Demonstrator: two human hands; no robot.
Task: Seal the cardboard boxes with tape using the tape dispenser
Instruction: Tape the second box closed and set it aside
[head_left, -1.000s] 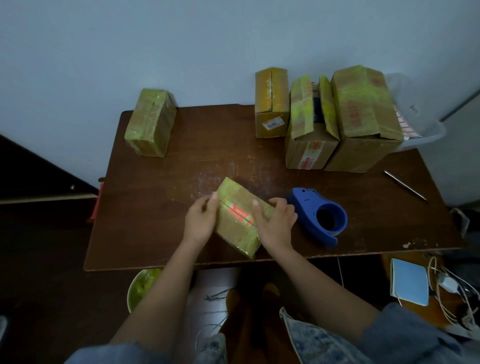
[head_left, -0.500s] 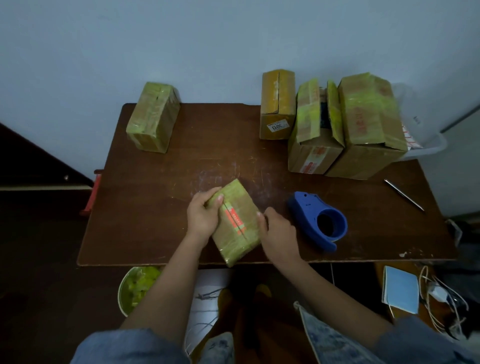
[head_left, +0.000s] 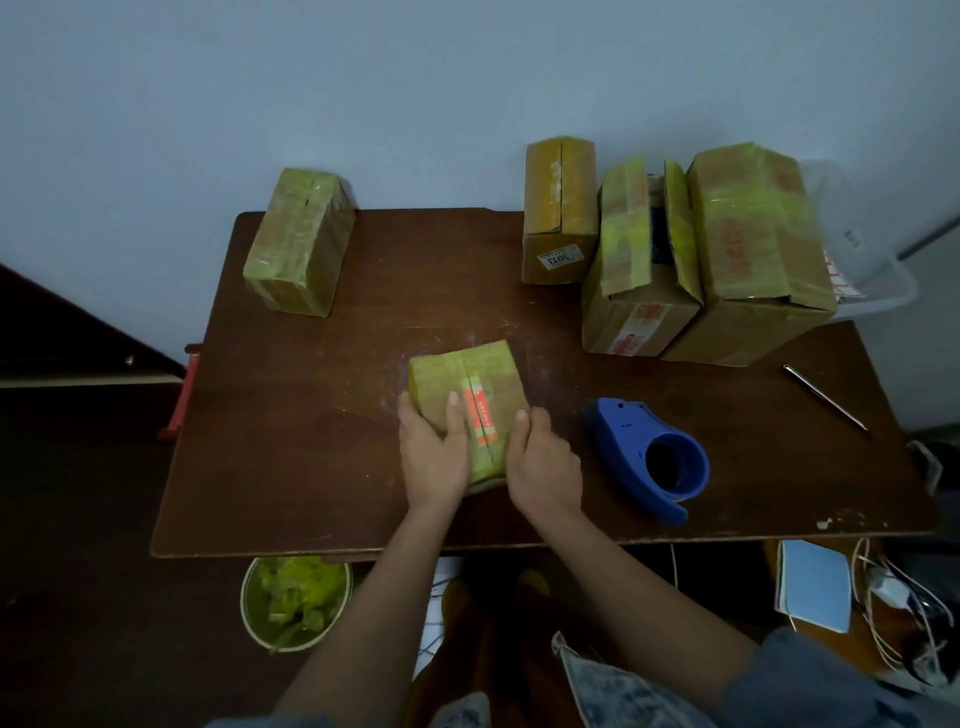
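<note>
Head view: a small box lies on the brown table, near its front edge, held between both hands. Left hand grips the box's left side, thumb laid flat along the top beside the centre seam, other fingers curled round the left edge. Right hand clasps the right side, fingers curled over the edge; fingertips hidden below. The seam runs away from the fingers, partly covered by an orange label. It looks slit open, so not yet sealed, though dim light makes this uncertain.

Tape dispenser lies on its side, untouched, just right of the right hand. Well beyond the fingers: three boxes at the far right, the middle box with flaps open, and a taped box far left. A metal rod lies far right.

Risks, as judged:
- Releasing the right hand to fetch the dispenser leaves one hand steadying a light box; the tape's pull could drag or turn it.
- Flaps may spring apart, giving a wrinkled or off-seam strip.
- The box sits close to the table's front edge and could slide off.
</note>
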